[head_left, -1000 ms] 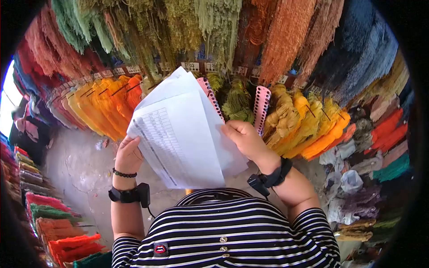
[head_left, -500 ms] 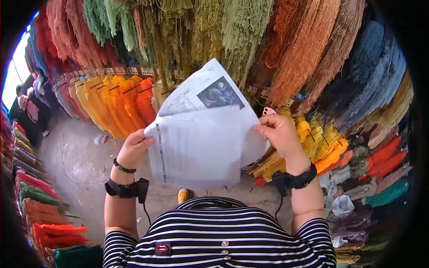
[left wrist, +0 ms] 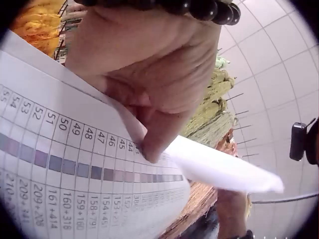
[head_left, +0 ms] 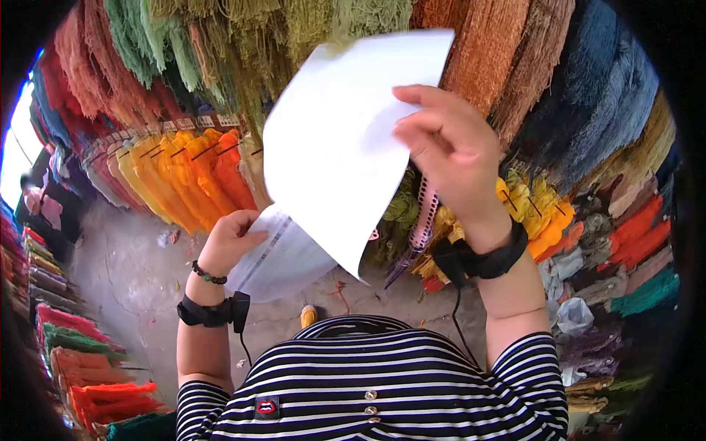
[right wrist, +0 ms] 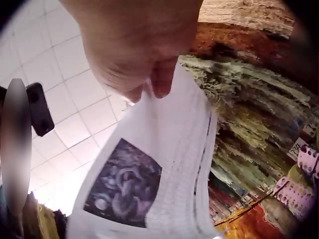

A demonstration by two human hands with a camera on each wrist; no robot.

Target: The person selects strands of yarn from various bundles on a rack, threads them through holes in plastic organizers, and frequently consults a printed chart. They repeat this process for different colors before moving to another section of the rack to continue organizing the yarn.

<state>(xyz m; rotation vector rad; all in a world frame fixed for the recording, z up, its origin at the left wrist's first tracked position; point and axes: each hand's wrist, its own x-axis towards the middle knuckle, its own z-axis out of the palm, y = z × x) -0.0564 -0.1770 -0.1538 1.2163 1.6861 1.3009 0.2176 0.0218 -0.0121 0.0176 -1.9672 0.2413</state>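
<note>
My left hand (head_left: 226, 242) grips the left edge of some white paper sheets, thumb on top. The lower sheet (head_left: 283, 261) hangs slanted over the floor. In the left wrist view, a printed chart (left wrist: 75, 167) shows numbered columns, small colour swatches and number pairs. My right hand (head_left: 460, 151) pinches the right edge of a white sheet (head_left: 338, 140), which is raised and curved in front of the hanging yarn. In the right wrist view, this sheet's other side carries a dark printed picture (right wrist: 124, 186) and a faint table.
Long green yarn hanks (head_left: 309, 29) and rust-brown ones (head_left: 489, 59) hang ahead. Orange skeins (head_left: 184, 165) hang on hooks at the left, yellow ones (head_left: 540, 209) at the right. A pink punched strip (head_left: 424, 213) hangs below my right hand. Another person (head_left: 48, 206) is at far left.
My right hand has moved up with the sheet's edge, lifting and turning the sheet so its plain side faces me. The left hand keeps its grip, and the lower sheet now tilts.
</note>
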